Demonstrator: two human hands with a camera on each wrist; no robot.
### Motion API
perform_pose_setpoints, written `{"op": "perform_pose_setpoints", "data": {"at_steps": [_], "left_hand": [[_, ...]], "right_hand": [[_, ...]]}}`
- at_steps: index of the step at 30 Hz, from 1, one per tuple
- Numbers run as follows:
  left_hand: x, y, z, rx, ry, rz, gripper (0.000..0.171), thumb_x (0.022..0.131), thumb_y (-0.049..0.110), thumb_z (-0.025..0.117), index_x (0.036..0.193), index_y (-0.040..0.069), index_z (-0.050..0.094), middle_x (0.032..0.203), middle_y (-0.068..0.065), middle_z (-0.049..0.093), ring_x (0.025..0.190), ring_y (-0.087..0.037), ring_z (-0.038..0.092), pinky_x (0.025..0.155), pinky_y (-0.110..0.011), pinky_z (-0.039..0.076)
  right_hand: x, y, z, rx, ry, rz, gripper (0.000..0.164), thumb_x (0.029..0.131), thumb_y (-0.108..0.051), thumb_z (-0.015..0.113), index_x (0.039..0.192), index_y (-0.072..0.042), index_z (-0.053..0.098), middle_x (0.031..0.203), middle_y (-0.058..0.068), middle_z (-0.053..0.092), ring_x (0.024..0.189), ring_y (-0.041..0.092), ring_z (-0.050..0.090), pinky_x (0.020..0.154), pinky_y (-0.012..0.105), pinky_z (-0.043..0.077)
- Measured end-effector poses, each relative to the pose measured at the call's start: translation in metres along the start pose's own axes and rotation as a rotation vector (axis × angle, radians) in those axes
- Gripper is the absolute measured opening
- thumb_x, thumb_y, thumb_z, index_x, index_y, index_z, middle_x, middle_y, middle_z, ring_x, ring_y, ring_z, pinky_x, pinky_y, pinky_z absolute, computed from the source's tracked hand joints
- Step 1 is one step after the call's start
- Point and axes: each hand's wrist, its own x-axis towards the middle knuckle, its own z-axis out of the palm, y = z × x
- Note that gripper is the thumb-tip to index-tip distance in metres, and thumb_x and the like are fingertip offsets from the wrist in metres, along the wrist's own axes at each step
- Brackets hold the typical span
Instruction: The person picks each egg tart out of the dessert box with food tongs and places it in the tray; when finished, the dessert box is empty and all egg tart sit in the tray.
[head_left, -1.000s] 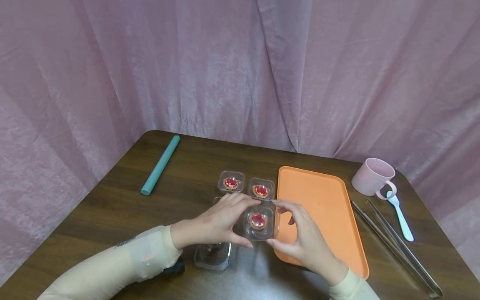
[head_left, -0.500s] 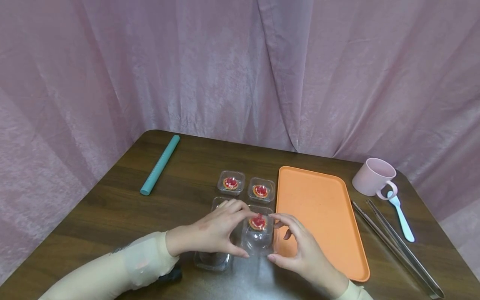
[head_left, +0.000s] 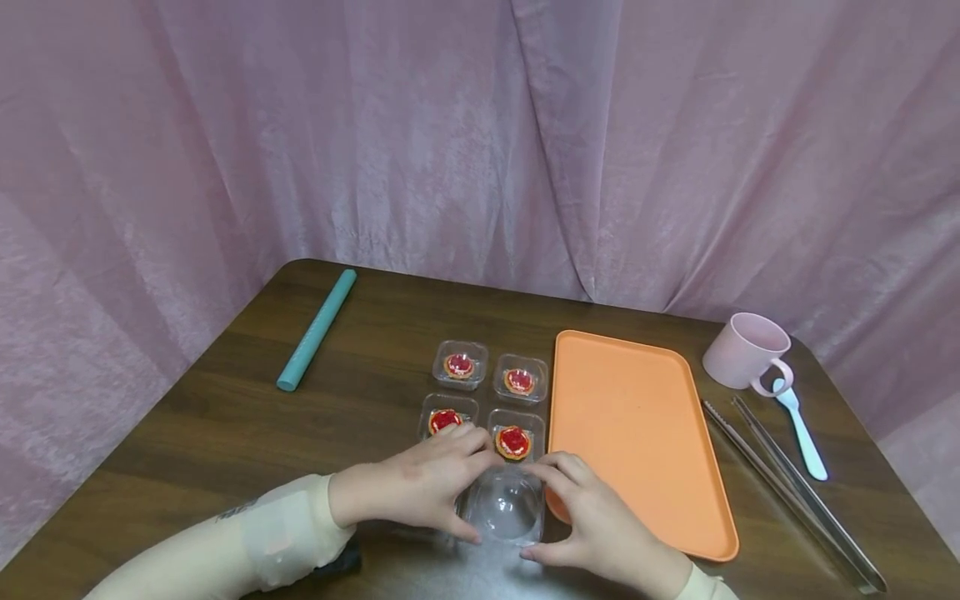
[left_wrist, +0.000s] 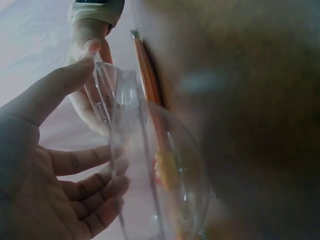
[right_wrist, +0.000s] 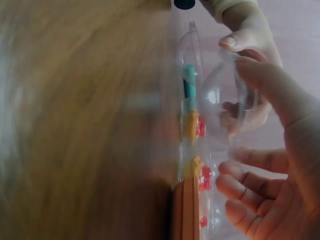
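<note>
A clear domed plastic lid [head_left: 506, 504] is held between my two hands, just in front of the nearer right container. My left hand [head_left: 423, 479] grips its left side, thumb low and fingers at the far edge. On the opposite side my right hand [head_left: 596, 512] pinches the rim; the right wrist view shows its thumb at the clear plastic [right_wrist: 220, 95]. Directly beyond the lid stands a clear square container [head_left: 538, 429] holding a red-topped tart [head_left: 513, 442]. Left of it, another container holds a similar tart [head_left: 444, 420], partly hidden by my left fingers.
Two more clear containers with red tarts [head_left: 459, 366] [head_left: 519, 382] stand behind. An orange tray [head_left: 637, 433] lies to the right, then metal tongs [head_left: 795, 500], a pale blue spreader [head_left: 802, 433] and a pink mug [head_left: 738, 354]. A teal stick [head_left: 317, 329] lies at the far left.
Both hands have moved the lid toward the front edge, off the nearer right container. Its tart now shows uncovered. The left tart has come into view from behind my left hand.
</note>
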Motion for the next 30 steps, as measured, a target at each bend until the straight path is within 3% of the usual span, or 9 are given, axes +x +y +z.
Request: {"op": "perform_pose_setpoints", "data": {"at_steps": [6, 19, 30], "left_hand": [[-0.003, 0.002, 0.004, 0.042, -0.005, 0.018, 0.074, 0.063, 0.058, 0.081, 0.121, 0.016, 0.059, 0.102, 0.008, 0.051, 0.094, -0.007, 0.043, 0.082, -0.020, 0.040], [-0.004, 0.001, 0.009, 0.103, -0.028, 0.069, 0.077, 0.063, 0.060, 0.080, 0.122, 0.017, 0.058, 0.103, 0.009, 0.051, 0.095, -0.007, 0.044, 0.085, -0.022, 0.040], [-0.007, -0.001, 0.010, 0.085, -0.025, 0.063, 0.080, 0.063, 0.061, 0.079, 0.127, 0.020, 0.056, 0.110, 0.006, 0.053, 0.103, -0.009, 0.046, 0.090, -0.025, 0.041]], "right_hand": [[-0.001, -0.003, 0.005, -0.073, -0.004, -0.024, 0.079, 0.061, -0.061, 0.081, 0.123, -0.015, 0.061, 0.115, -0.009, 0.053, 0.102, 0.005, 0.051, 0.083, 0.026, 0.052], [-0.002, -0.006, 0.010, -0.166, -0.044, -0.007, 0.082, 0.058, -0.065, 0.080, 0.121, -0.017, 0.063, 0.114, -0.010, 0.055, 0.102, 0.004, 0.052, 0.087, 0.027, 0.050], [-0.002, -0.009, 0.006, -0.208, -0.069, 0.019, 0.085, 0.058, -0.068, 0.077, 0.125, -0.018, 0.061, 0.114, -0.009, 0.056, 0.101, 0.007, 0.053, 0.087, 0.031, 0.050]]}}
